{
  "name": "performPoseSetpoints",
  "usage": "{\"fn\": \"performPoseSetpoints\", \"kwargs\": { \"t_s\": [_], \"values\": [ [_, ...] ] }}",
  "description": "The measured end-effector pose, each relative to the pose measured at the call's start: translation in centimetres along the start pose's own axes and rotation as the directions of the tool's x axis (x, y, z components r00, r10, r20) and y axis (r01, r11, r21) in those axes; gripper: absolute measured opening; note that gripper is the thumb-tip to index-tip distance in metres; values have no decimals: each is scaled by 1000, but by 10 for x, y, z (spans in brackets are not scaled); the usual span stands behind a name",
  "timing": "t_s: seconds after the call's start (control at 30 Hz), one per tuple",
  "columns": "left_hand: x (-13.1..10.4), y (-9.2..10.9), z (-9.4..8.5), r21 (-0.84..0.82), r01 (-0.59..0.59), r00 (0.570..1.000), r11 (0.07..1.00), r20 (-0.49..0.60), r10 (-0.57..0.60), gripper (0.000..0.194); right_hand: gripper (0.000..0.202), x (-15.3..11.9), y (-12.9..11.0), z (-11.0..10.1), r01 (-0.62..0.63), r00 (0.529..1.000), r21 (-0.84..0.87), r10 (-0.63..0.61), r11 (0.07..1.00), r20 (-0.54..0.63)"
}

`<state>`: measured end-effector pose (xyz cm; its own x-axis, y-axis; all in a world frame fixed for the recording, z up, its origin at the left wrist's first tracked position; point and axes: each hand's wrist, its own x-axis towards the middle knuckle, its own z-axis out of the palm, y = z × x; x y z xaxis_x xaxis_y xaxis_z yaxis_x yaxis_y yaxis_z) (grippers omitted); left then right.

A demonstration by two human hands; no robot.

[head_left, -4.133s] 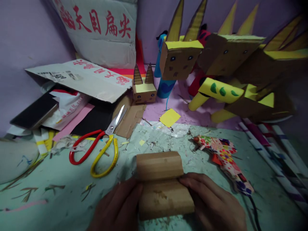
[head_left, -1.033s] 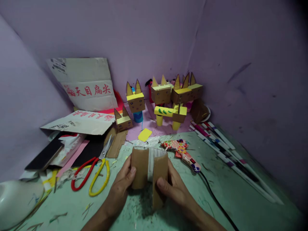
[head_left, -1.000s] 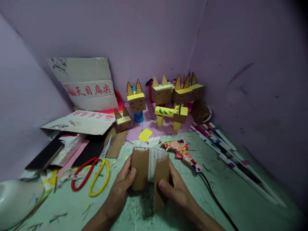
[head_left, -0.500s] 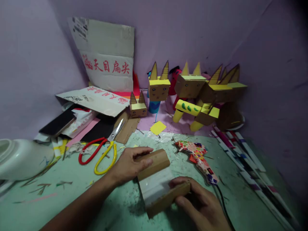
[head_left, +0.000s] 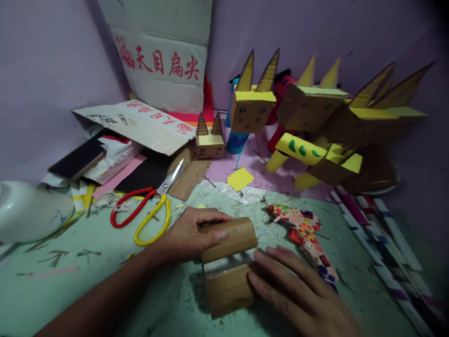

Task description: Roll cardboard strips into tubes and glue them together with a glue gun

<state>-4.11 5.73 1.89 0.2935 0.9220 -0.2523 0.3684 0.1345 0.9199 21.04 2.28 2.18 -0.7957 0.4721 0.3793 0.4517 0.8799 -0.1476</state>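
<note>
A folded piece of brown cardboard (head_left: 229, 286) with a white inner face is on the table in front of me. Its far and near flaps both lean inward, leaving a white strip between them. My left hand (head_left: 196, 234) grips the far flap, thumb on top and fingers behind it. My right hand (head_left: 298, 290) lies with its fingers stretched out, their tips touching the right end of the near flap. Just beyond that hand is a flower-patterned hot glue gun (head_left: 305, 229). Scissors (head_left: 159, 194) with red and yellow handles rest open beyond my left forearm.
Cardboard animal figures with pointed ears (head_left: 254, 110) stand at the back. Large printed cardboard (head_left: 161, 65) leans on the wall. Several markers (head_left: 379, 252) lie at right, a white bottle (head_left: 35, 210) at left. A yellow paper piece (head_left: 240, 179) and small scraps dot the table.
The near flap has folded inward, covering part of the white face. My right hand has let go its pinch and straightened its fingers. The camera view has shifted closer and downward.
</note>
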Motion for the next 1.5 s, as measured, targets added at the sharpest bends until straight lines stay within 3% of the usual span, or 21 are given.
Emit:
{"fn": "performPoseSetpoints", "kwargs": {
  "t_s": [0.07,0.13,0.3,0.4,0.53,0.67,0.8,1.0,1.13,1.2,1.3,1.4,1.5],
  "values": [
    [1,-1,0,-14,8,1000,1000,13,-8,33,39,8,6,-9,136,990,-62,-133,989,57],
    [2,-1,0,-18,17,1000,1000,20,-17,33,42,13,8,-13,184,981,-59,-179,981,78],
    [1,2,4,7,-11,1000,1000,-16,11,26,41,-1,1,2,31,994,121,-44,992,100],
    [-2,2,7,39,-49,998,998,-38,51,23,34,-15,-1,19,-68,998,284,66,956,14],
    [-4,4,9,83,-67,996,994,-58,72,22,29,-15,2,30,-95,992,395,122,914,-45],
    [-6,6,10,126,-99,992,987,-59,107,21,27,-4,7,27,-39,994,399,75,916,-75],
    [-8,4,13,161,-167,982,973,-63,179,21,30,1,7,23,-80,975,334,142,939,-168],
    [-10,1,14,189,-285,955,940,-27,295,23,29,0,5,26,-136,966,310,195,941,-168],
    [-14,7,8,336,-401,912,853,54,407,27,30,3,4,27,-137,959,287,200,948,-203],
    [-20,15,7,422,-376,921,825,71,383,33,29,4,2,27,-171,951,281,233,944,-204],
    [-32,27,14,571,-325,938,754,94,333,62,24,5,0,26,-220,943,290,278,931,-180],
    [-42,29,31,778,-308,922,547,103,374,86,23,7,-1,25,-221,945,303,280,927,-167],
    [-48,19,49,930,-243,875,275,88,477,88,23,9,-1,24,-218,947,288,273,933,-168]
  ]
}}
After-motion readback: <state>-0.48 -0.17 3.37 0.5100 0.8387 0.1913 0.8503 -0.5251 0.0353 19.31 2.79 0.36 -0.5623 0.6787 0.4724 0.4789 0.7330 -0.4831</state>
